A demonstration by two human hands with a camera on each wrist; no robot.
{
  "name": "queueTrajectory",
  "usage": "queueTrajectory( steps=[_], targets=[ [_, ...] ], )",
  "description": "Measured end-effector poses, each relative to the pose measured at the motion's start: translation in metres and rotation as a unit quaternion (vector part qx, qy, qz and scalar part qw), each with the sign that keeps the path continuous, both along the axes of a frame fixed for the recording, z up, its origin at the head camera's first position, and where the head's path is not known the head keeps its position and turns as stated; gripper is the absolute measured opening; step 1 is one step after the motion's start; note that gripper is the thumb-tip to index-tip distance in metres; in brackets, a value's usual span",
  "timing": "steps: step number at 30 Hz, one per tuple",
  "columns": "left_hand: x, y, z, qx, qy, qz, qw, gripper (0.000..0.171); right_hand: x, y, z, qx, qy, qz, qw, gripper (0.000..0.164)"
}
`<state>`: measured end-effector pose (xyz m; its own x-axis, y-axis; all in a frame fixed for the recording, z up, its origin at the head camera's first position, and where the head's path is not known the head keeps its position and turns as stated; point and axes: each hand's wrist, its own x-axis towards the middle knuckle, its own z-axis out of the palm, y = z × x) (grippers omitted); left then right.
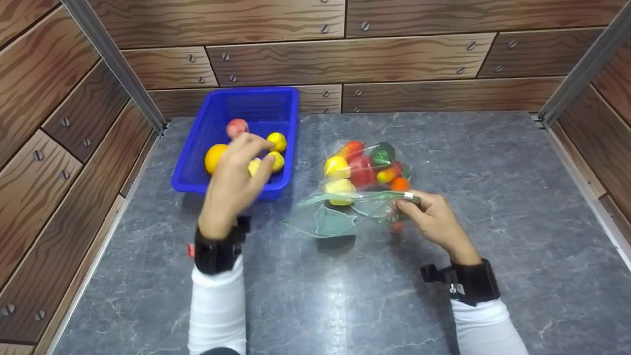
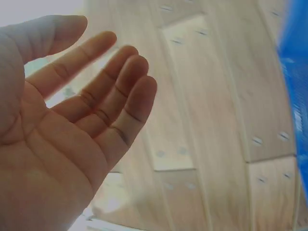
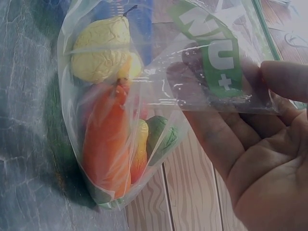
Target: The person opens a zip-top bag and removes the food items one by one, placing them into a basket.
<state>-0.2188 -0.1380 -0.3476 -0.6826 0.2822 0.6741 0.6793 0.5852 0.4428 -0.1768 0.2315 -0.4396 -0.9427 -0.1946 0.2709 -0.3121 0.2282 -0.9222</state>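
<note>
**Clear, green-edged plastic bag [image 1: 335, 224] of mixed produce pinched in the right hand [image 1: 436, 222]**

The bag lies left of the right hand, most of its bulk on the far side; thumb and fingers grip the mouth's right end. Whether its bottom touches the grey marbled desk [image 1: 374, 305], I cannot tell. Inside are a pale yellow wrinkled pear [image 3: 98, 53], an orange carrot-shaped piece [image 3: 106, 139], a dark green textured piece [image 3: 161, 137] and several red and yellow ones.

Left of the bag, well apart from it, sits a blue rectangular plastic basket [image 1: 259, 89] containing a round orange fruit [image 1: 213, 157], a reddish round fruit [image 1: 237, 126] and small yellow fruits [image 1: 277, 142]. The left hand [image 1: 234, 177], fingers spread loosely and holding nothing, appears over the basket's near part.

Wood-patterned panels [image 1: 345, 61] stand at the far side.
</note>
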Motion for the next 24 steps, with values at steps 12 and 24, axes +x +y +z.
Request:
queueTrajectory(
  steps=[12,24],
  targets=[
    [0.055,0.058,-0.016,-0.083,-0.043,-0.171,0.9809,0.018,-0.001,0.001,-0.001,0.0,0.014,0.009,1.0,0.014],
    [0.059,0.091,-0.031,-0.255,-0.101,-0.153,0.9493,0.019,-0.001,-0.002,-0.001,0.002,0.006,0.01,1.0,0.014]
  ],
)
